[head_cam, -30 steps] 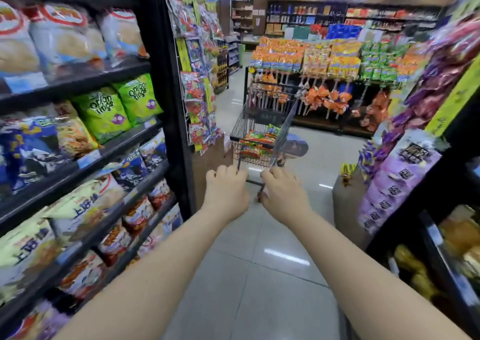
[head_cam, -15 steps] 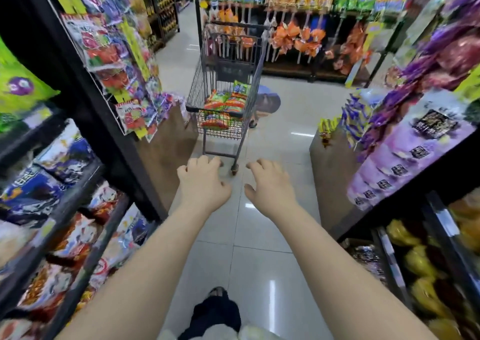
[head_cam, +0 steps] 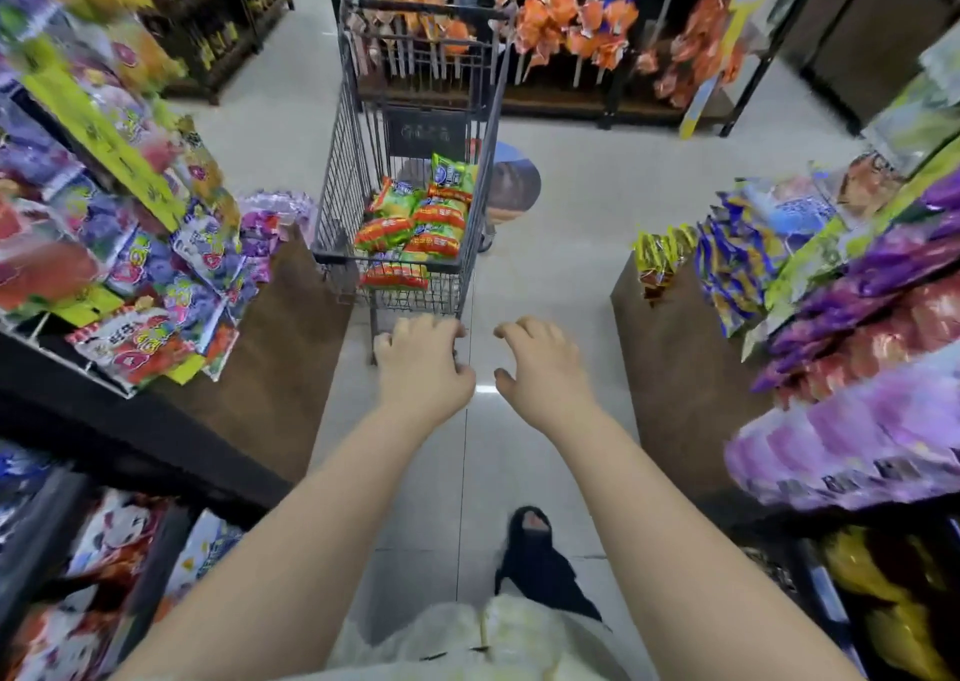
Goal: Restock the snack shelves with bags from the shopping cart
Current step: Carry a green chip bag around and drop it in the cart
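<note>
Hands, two, bare and outstretched: the left hand point(head_cam: 423, 363) and right hand point(head_cam: 545, 368) hang with fingers loosely curled, grasping nothing. Just beyond them, farther down the aisle and slightly left, stands one dark wire-mesh shopping cart point(head_cam: 337, 171), apart from both. In its near end lies a heap of glossy green-and-red snack bags point(head_cam: 415, 223), roughly half a dozen; blur hides the exact count. The left shelf point(head_cam: 291, 342) and right shelf point(head_cam: 675, 368), brown-ended, carry shiny crinkled packets above pale polished floor tiles point(head_cam: 561, 212)

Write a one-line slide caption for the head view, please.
Left hand and right hand reach, empty, toward the shopping cart holding snack bags, between stocked snack shelves.
</note>
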Tool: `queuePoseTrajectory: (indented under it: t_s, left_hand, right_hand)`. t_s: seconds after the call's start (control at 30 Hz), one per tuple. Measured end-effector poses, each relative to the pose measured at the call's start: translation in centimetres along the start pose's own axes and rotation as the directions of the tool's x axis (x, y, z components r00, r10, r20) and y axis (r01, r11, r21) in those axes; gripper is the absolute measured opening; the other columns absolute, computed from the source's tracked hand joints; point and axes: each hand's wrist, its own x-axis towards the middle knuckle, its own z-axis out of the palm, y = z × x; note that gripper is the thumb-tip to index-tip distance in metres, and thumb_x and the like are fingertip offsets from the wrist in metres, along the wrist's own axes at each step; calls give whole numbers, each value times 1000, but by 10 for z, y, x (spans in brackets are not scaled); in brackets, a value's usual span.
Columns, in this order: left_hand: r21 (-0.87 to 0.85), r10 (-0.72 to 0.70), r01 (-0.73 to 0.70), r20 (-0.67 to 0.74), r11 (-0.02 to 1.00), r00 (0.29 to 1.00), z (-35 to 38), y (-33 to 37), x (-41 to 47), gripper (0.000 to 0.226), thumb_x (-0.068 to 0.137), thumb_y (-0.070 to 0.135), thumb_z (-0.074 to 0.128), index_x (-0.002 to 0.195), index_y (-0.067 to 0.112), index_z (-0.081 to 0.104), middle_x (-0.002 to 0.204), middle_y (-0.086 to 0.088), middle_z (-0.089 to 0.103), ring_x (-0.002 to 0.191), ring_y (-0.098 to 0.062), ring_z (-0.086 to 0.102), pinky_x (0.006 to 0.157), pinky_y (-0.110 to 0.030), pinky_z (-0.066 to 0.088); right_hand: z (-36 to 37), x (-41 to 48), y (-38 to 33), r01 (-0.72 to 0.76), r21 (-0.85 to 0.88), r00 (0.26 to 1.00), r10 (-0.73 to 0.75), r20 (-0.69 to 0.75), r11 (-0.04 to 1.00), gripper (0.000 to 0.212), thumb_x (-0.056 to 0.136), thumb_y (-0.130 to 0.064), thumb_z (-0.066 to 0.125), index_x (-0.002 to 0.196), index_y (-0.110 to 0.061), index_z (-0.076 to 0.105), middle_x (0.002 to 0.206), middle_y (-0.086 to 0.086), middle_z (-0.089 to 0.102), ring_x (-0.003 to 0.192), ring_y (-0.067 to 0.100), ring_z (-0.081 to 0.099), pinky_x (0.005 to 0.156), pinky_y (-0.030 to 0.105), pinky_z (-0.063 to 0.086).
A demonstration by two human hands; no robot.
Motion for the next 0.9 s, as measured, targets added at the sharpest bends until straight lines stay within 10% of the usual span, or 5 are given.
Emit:
queuePoseTrajectory:
  t_s: [0.9]
  left_hand:
    - [38, -462, 461, 15, 886, 887, 18, -135, 470, 41, 80, 41, 59, 118, 26, 57, 116, -3, 60, 114, -30, 51, 93, -46, 42]
  right_hand:
    - [58, 544, 15, 327, 124, 896, -349, 276, 937, 52, 82, -28, 66, 131, -18, 52, 127, 5, 52, 119, 28, 45, 97, 43, 43]
